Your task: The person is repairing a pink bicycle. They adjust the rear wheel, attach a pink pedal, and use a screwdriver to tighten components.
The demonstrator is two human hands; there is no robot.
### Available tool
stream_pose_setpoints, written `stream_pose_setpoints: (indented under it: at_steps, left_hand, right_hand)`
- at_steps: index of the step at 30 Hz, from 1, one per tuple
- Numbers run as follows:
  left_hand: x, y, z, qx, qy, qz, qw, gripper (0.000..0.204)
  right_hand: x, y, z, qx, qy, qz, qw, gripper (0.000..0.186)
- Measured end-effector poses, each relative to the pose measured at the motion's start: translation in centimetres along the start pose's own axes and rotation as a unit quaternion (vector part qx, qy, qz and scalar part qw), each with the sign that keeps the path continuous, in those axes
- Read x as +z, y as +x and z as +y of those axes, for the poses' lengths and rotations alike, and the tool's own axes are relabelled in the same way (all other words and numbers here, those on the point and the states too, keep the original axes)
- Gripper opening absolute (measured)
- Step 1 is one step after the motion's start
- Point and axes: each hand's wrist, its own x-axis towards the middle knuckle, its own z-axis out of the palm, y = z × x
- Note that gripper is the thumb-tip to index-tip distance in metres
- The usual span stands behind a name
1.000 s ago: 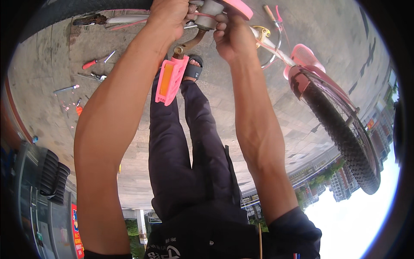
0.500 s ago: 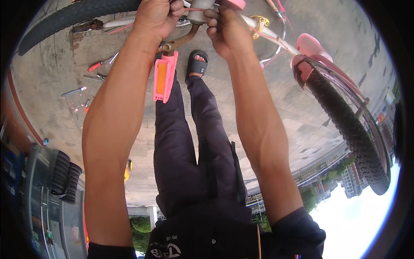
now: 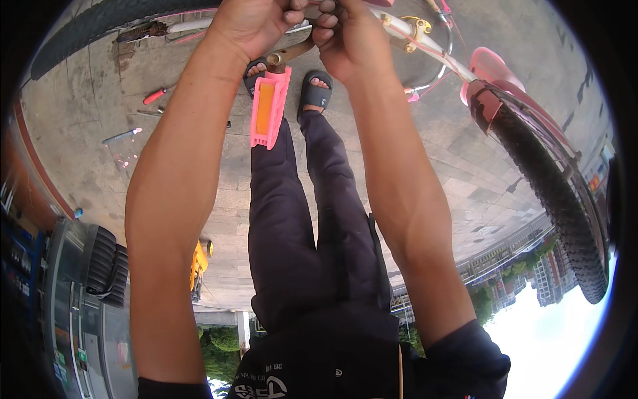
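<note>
Bicycle (image 3: pixel 438 54): reaches across the upper part of the view from left to right, its middle under and between the two hands, on paved ground (image 3: pixel 212 156).
Dark tyre (image 3: pixel 100 33): curves along the upper left.
Black ridged stack (image 3: pixel 104 266): at the far left, by the glass front of a building.
Long thin tool (image 3: pixel 119 137): lies on the paving, small pink scraps beside its lower end.
Red-handled tool (image 3: pixel 155 97): lies on the paving, between the long tool and the left forearm.
Yellow thing (image 3: pixel 199 264): beside the left forearm, partly hidden by it.
Left hand (image 3: pixel 256 26): at the upper edge, fingers curled inward near the crank; whether its grip is grasping anything, I cannot tell.
Pink pedal (image 3: pixel 269 112): hangs from the brownish crank arm (image 3: pixel 294 52), an orange reflector on its face, apart from both hands.
Dark sandals (image 3: pixel 315 93): on the person's feet, just beside the pedal.
Right hand (image 3: pixel 352 43): near the left one, fingers bent; what its grip closes on, if anything, is hidden.
Gold-coloured brake part (image 3: pixel 417 32): on the white frame, right of that hand.
Knobbly wheel (image 3: pixel 541 183): at the far right, under a pink mudguard.
</note>
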Motion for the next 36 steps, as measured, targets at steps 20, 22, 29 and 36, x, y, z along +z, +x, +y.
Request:
stream_pose_setpoints:
  at_steps: [20, 22, 29, 36]
  left_hand:
    - [0.4, -0.8, 0.5, -0.013, 0.011, 0.007, 1.0, 0.011]
    - [-0.4, -0.2, 0.3, -0.018, 0.007, 0.001, 1.0, 0.01]
    - [-1.0, 0.5, 0.2, 0.006, 0.011, -0.027, 1.0, 0.011]
    - [-1.1, 1.1, -0.1, 0.014, 0.02, -0.029, 0.999, 0.014]
  right_hand:
    - [-1.1, -2.1, -0.9, -0.103, -0.17, 0.054, 0.979, 0.035]
    - [0.0, -5.1, -0.9, -0.065, -0.21, 0.086, 0.972, 0.043]
    - [2.8, -14.4, 6.8, -0.078, -0.373, 0.003, 0.924, 0.069]
    - [2.3, -13.1, 6.7, -0.001, -0.238, 0.03, 0.971, 0.035]
